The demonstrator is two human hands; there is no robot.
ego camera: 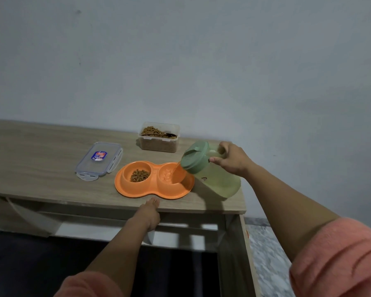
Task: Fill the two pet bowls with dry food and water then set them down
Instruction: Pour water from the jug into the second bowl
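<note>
Orange plastic double pet bowl (124,183) lies flat near the front edge of a light wood-grain table (41,151). Its left well holds a small heap of brown kibble (140,175); its right well (169,174) is taking water.

Over that right well, the right hand (231,158) grips the handle of a pale green pitcher (214,174), fingers curled round it and the thumb pressed along the side. The pitcher is tipped steeply toward the bowl, its darker green lid (194,157) pointing down and left — a thin stream of water (176,169) runs from the spout into the well. Liquid shows through the translucent pitcher body. Whether the pitcher's base touches the table or is held just clear of it cannot be told.

The left hand (151,211) is at the table's front edge just below the bowl, fingers stretched out fairly straight, the fingertips on the tabletop close to the bowl's rim and holding nothing.

Behind the bowl, near the wall, stands an open clear food container (159,144) full of kibble, with a spoon (165,135) lying across the top. Its clear clip-lock lid (99,160) with a blue and red label lies flat to the left of the bowl, apart from it. Both forearms emerge from salmon-pink sleeves (338,260).
</note>
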